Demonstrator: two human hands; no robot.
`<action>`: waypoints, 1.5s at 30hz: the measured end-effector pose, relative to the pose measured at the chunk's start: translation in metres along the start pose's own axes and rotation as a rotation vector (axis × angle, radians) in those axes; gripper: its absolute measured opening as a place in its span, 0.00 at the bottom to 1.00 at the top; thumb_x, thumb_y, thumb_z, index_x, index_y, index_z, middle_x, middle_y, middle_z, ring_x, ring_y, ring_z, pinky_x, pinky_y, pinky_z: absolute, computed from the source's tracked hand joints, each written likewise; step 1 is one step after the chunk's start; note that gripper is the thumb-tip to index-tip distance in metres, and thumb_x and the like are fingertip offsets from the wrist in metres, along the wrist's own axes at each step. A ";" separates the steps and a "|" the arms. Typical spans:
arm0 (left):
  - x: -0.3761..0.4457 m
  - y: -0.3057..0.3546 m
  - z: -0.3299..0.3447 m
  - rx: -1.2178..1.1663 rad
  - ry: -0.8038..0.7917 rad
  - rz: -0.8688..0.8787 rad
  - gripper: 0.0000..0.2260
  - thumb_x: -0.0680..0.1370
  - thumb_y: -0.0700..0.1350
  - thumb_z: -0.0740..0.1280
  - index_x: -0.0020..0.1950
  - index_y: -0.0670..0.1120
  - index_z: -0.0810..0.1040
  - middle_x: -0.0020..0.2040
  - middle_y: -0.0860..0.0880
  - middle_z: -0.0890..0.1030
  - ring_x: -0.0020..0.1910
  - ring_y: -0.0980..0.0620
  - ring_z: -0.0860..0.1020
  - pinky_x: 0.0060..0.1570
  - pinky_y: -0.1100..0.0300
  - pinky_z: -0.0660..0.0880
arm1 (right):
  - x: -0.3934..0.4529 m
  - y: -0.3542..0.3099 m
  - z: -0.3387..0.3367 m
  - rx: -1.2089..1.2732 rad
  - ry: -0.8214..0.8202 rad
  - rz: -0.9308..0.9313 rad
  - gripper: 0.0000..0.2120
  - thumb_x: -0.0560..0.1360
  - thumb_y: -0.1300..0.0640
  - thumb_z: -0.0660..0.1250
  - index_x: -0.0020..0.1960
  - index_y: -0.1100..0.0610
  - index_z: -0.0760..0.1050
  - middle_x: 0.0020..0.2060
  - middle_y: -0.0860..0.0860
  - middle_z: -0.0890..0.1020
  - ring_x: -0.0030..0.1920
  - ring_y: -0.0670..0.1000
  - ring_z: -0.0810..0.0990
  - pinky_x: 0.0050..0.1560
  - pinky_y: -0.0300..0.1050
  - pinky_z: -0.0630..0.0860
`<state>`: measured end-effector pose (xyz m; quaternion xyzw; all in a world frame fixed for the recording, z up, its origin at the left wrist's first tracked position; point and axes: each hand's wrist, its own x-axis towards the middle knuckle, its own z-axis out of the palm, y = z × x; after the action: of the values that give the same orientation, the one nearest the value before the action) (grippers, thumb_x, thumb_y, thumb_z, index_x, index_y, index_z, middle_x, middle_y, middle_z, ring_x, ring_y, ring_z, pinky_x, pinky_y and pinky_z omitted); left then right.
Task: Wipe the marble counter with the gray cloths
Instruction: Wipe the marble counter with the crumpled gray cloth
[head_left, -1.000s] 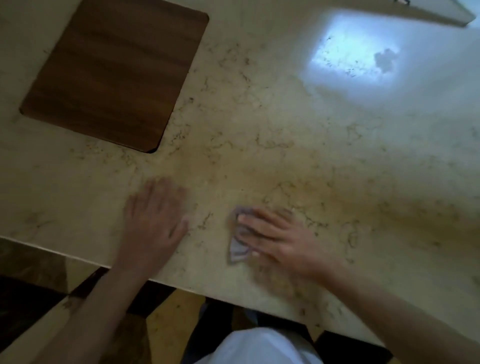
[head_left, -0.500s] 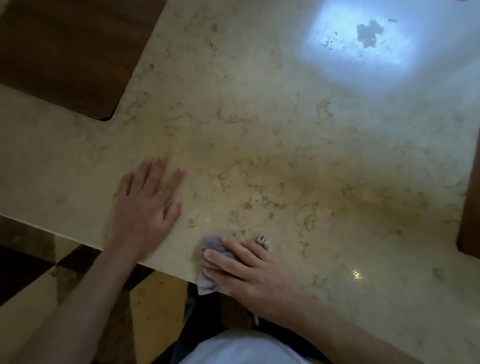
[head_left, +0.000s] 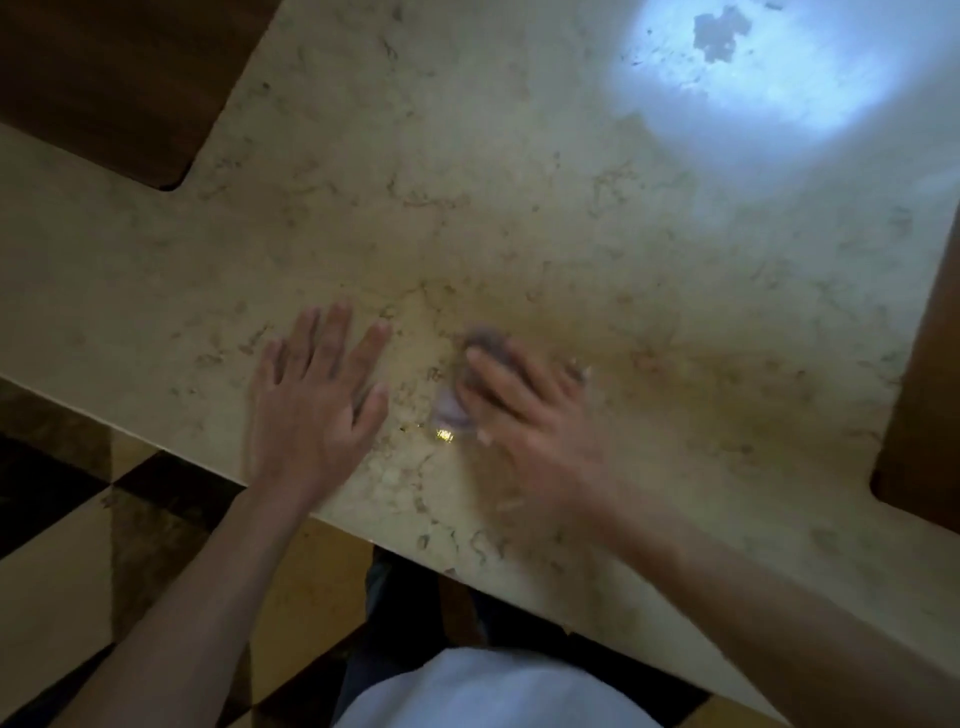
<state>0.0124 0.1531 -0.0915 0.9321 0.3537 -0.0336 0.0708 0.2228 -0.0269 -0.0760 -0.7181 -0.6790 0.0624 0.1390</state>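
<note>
The beige veined marble counter (head_left: 519, 218) fills most of the view. My right hand (head_left: 535, 415) presses a small crumpled gray cloth (head_left: 467, 384) flat against the counter, a short way in from the front edge; the cloth shows only at the fingertips and is blurred by motion. My left hand (head_left: 317, 400) lies flat on the marble just left of the cloth, fingers spread, holding nothing. Only one cloth is visible.
A dark wooden inset panel (head_left: 114, 78) sits at the far left, and another brown wooden panel (head_left: 924, 395) at the right edge. A bright light patch (head_left: 753, 73) reflects at the far right. The counter's front edge (head_left: 171, 449) runs diagonally above a checkered floor (head_left: 62, 551).
My right hand has slid the cloth away from the front edge, further onto the counter. My left hand stays flat on the marble beside it. The camera view has shifted.
</note>
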 end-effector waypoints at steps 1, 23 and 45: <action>0.001 0.001 0.000 0.006 0.000 0.000 0.28 0.83 0.60 0.49 0.83 0.61 0.47 0.85 0.51 0.49 0.83 0.47 0.47 0.78 0.42 0.49 | -0.037 -0.032 0.005 0.093 -0.066 -0.136 0.33 0.79 0.48 0.71 0.80 0.49 0.62 0.82 0.51 0.58 0.81 0.60 0.57 0.69 0.63 0.68; -0.001 0.042 -0.018 -0.108 -0.025 -0.093 0.27 0.83 0.57 0.49 0.82 0.54 0.55 0.83 0.43 0.55 0.82 0.42 0.52 0.77 0.38 0.51 | -0.145 0.050 -0.047 0.021 -0.127 -0.211 0.19 0.86 0.56 0.56 0.76 0.51 0.71 0.78 0.50 0.67 0.79 0.59 0.64 0.72 0.57 0.68; -0.021 0.211 0.024 0.030 0.090 0.273 0.27 0.82 0.53 0.54 0.81 0.51 0.62 0.82 0.45 0.60 0.81 0.42 0.58 0.76 0.39 0.56 | -0.160 0.223 -0.107 -0.269 -0.141 0.300 0.25 0.85 0.51 0.52 0.82 0.49 0.56 0.83 0.54 0.51 0.80 0.58 0.54 0.76 0.59 0.62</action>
<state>0.1368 -0.0206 -0.0901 0.9730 0.2261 0.0128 0.0450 0.4548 -0.2064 -0.0529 -0.8170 -0.5749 0.0410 -0.0169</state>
